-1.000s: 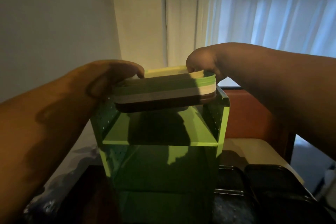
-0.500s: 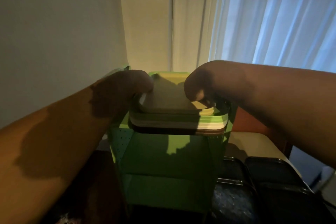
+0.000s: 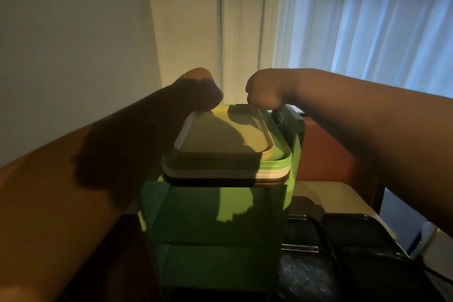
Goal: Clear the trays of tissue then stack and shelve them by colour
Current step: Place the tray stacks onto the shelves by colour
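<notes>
Your stack of trays [image 3: 225, 162] sits on the top level of the green shelf unit [image 3: 215, 218], between its two side panels. From the bottom up the rims read dark, pale, green, then a yellowish tray on top. Its front edge overhangs the front of the shelf unit.

Your left hand [image 3: 196, 92] is curled at the far left corner of the top tray, fingers tucked under. Your right hand [image 3: 263, 92] is curled the same way at the far right corner. Both touch or nearly touch the rim; I cannot tell whether either actually grips it.

Likely step: seating the stack. Push it back evenly with both hands until the overhang is gone. Keep the rims aligned so the top tray does not skew. Let go only once it sits flat.

Black trays [image 3: 353, 235] lie on the table to the right, not yet shelved.
</notes>
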Demonstrator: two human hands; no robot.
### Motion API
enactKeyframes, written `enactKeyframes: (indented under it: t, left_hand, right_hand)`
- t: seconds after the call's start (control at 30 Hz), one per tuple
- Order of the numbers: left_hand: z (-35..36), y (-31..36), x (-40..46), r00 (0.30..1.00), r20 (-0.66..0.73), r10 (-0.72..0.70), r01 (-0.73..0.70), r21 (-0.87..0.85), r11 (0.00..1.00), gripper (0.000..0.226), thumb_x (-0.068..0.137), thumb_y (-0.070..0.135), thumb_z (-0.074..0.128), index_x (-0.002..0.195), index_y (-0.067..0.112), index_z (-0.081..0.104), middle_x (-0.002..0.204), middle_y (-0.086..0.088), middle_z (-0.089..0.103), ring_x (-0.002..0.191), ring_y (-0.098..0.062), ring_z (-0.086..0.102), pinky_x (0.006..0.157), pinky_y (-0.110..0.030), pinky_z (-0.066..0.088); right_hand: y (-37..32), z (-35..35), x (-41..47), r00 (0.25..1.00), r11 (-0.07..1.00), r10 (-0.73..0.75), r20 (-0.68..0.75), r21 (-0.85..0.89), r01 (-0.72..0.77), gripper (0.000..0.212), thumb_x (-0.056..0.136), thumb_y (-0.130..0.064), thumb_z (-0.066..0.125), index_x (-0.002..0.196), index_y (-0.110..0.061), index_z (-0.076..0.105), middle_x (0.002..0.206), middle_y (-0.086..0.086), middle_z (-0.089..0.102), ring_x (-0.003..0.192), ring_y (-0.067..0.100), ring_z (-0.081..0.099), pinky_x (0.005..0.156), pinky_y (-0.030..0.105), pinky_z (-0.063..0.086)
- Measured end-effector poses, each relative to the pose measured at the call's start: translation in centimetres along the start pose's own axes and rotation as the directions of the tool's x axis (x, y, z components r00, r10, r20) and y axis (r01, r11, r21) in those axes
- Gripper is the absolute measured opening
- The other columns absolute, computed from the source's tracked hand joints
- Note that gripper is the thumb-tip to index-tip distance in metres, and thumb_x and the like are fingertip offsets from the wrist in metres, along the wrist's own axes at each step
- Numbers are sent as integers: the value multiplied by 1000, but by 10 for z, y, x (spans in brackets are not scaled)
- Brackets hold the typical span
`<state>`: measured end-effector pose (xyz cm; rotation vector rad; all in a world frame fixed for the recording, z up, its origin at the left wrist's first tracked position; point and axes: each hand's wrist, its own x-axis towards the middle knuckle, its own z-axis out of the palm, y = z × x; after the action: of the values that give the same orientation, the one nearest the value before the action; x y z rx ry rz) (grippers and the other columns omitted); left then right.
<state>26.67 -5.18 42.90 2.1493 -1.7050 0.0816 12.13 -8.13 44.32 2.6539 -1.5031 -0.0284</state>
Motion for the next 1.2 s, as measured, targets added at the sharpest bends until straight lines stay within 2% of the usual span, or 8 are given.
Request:
enactKeyframes:
  t: [0.13, 0.3, 0.4, 0.63, 0.77, 1.0, 1.13, 1.2]
  left_hand:
    - [-2, 50, -3, 975, -160, 153, -172, -109, 979, 26, 91, 16, 54, 113, 5, 65, 110, -11, 65, 101, -27, 61, 90, -37, 52]
    - [-1, 122, -17, 886, -310, 345, -422, -227, 878, 19, 88, 12, 55, 103, 6, 67, 102, -9, 68, 94, -26, 63, 86, -36, 54]
    - [6, 165, -23, 876, -277, 394, -462, -253, 850, 21, 88, 11, 54, 103, 6, 68, 104, -10, 68, 96, -27, 63, 88, -38, 54]
    - [62, 259, -30, 852, -182, 491, -523, -286, 803, 21, 84, 7, 51, 92, 5, 70, 97, -10, 70, 91, -28, 65, 80, -40, 55]
    - [120, 305, -38, 860, -102, 499, -498, -377, 781, 19, 86, 10, 52, 92, 6, 69, 95, -8, 70, 88, -26, 65, 74, -36, 53]
    - [304, 363, -75, 894, 175, 412, -303, -441, 845, 25, 81, 12, 53, 57, 12, 52, 61, -12, 51, 69, -33, 59, 47, -29, 33]
    - [426, 366, -119, 793, 546, 270, -155, -248, 956, 14, 89, 16, 56, 94, 4, 62, 98, -11, 63, 90, -29, 62, 66, -32, 49]
    - [469, 359, -145, 738, 673, 45, 115, -191, 975, 42, 87, 23, 60, 124, 6, 52, 117, -12, 56, 107, -31, 59, 84, -36, 51]
  right_hand:
    - [43, -9, -13, 963, 976, 104, -250, 212, -50, 39, 99, -11, 48, 135, -5, 62, 131, 19, 64, 107, 36, 62, 80, 33, 46]
    - [98, -13, -43, 916, 912, 217, -338, 404, -67, 42, 92, 4, 42, 130, 11, 60, 137, 28, 60, 125, 41, 55, 95, 46, 49]
    - [139, -4, -63, 869, 848, 296, -396, 528, -49, 49, 94, 2, 44, 138, -7, 63, 145, 8, 60, 131, 24, 56, 88, 25, 41]
    - [236, 50, -107, 846, 830, 374, -380, 545, -122, 35, 95, -9, 48, 120, -16, 72, 119, -4, 69, 94, 9, 54, 66, 13, 36]
    - [278, 94, -135, 872, 804, 389, -298, 572, -163, 26, 95, -8, 49, 89, -23, 69, 94, -6, 63, 85, 14, 56, 63, 21, 38]
    - [374, 254, -170, 843, 683, 531, 93, 541, -490, 28, 93, -10, 51, 103, 4, 73, 113, 21, 71, 101, 33, 66, 82, 38, 53]
    - [410, 369, -200, 741, 596, 561, 368, 442, -671, 33, 99, -19, 53, 125, -3, 65, 128, 18, 65, 115, 33, 63, 96, 39, 52]
    - [421, 419, -218, 680, 561, 557, 476, 388, -731, 27, 96, -20, 56, 119, -8, 65, 119, 15, 65, 104, 29, 66, 89, 39, 57]
